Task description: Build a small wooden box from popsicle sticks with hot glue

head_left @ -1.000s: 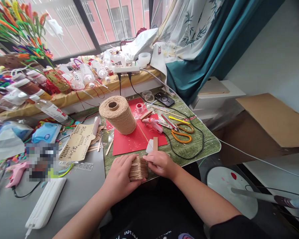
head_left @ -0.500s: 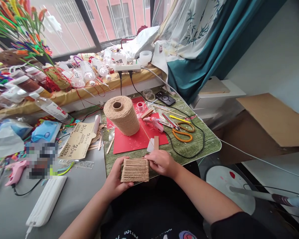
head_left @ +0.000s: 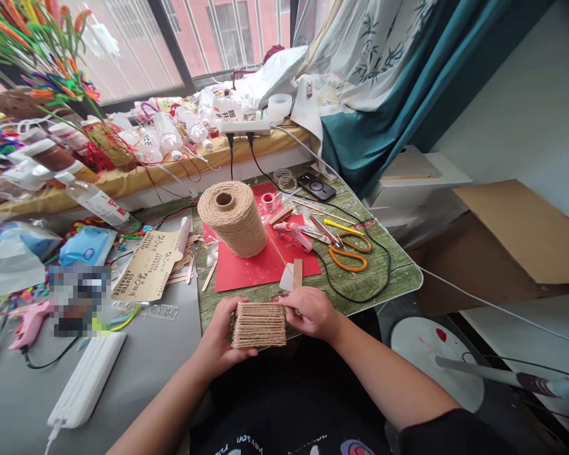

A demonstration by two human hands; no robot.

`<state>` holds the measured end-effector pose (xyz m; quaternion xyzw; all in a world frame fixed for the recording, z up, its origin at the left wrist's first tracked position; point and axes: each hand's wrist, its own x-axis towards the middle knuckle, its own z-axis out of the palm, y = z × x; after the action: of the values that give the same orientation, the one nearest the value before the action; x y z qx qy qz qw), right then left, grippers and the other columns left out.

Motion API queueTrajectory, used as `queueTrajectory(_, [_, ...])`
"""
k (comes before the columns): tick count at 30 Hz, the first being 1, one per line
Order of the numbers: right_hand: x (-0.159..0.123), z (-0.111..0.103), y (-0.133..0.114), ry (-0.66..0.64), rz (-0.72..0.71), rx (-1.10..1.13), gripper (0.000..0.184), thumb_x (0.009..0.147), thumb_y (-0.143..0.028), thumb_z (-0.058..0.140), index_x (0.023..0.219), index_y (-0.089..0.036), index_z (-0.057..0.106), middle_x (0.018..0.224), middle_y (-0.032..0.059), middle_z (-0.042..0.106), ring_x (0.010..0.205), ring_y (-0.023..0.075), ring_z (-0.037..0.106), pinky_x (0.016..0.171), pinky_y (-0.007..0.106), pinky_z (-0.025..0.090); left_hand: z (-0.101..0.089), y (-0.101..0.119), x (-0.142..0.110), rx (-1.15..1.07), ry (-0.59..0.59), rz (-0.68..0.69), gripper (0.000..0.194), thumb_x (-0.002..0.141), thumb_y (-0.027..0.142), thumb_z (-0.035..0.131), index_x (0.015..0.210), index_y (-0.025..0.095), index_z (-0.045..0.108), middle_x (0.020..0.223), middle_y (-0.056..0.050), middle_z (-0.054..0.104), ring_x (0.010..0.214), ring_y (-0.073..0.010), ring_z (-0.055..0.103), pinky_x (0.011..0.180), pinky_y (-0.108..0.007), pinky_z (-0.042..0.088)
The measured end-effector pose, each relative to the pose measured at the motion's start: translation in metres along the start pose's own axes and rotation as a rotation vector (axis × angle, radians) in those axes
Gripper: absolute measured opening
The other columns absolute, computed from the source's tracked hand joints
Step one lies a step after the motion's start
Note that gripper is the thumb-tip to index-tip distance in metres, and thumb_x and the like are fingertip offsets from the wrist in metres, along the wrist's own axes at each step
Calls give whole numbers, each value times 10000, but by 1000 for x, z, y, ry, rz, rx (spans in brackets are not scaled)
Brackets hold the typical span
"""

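Note:
A small box-like piece wrapped in rows of jute twine [head_left: 260, 325] is held low over the table's front edge. My left hand [head_left: 222, 338] grips its left side, thumb and fingers around it. At its upper right corner, my right hand [head_left: 313, 313] is closed in a pinch on the twine strand; the fingertips are partly hidden. That strand runs back over the red sheet [head_left: 241, 275] toward a large spool of jute twine [head_left: 232, 221] standing upright. A wooden craft stick [head_left: 298, 273] and a whitish piece [head_left: 287, 278] lie just beyond my right hand.
A pink glue gun [head_left: 294, 232], orange-handled scissors [head_left: 348, 258], a yellow pen [head_left: 344, 227] and a black phone-like device [head_left: 317, 187] lie right of the spool. Left are sandpaper [head_left: 146, 265], a white power strip [head_left: 86, 379] and another pink glue gun [head_left: 31, 323]. A black cable loops at right.
The view has shifted very slightly. The wrapped piece has tipped a little in my left hand, while both hands keep nearly the same place and grip.

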<state>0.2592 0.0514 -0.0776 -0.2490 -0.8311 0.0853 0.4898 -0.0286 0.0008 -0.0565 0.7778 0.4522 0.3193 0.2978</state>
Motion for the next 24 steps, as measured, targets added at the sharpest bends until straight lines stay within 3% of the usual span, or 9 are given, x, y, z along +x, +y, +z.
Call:
queueTrajectory(13, [3, 0, -3, 30, 2, 20, 258, 930, -110, 597, 1156, -235, 596, 883, 32, 791, 746, 188, 769, 706, 315, 633, 2, -7, -6, -74, -5, -48, 958, 767, 776, 769, 1494, 271, 405, 1334, -151, 514, 1199, -374, 577, 1059, -553, 479])
queueTrajectory(19, [4, 1, -5, 59, 59, 41, 210, 925, -124, 627, 1106, -228, 610, 828, 22, 770, 692, 172, 749, 665, 291, 610, 3, -15, -13, -194, -3, -100, 951, 814, 727, 766, 1527, 252, 354, 1324, -151, 537, 1165, -339, 605, 1013, -493, 503])
queueTrajectory(24, [2, 3, -2, -18, 61, 68, 151, 948, -121, 623, 1063, -219, 618, 777, 10, 727, 652, 156, 695, 641, 278, 564, -5, -9, -12, -199, -56, -149, 834, 854, 620, 788, 1485, 274, 366, 1315, -127, 577, 1185, -329, 622, 1019, -471, 521])
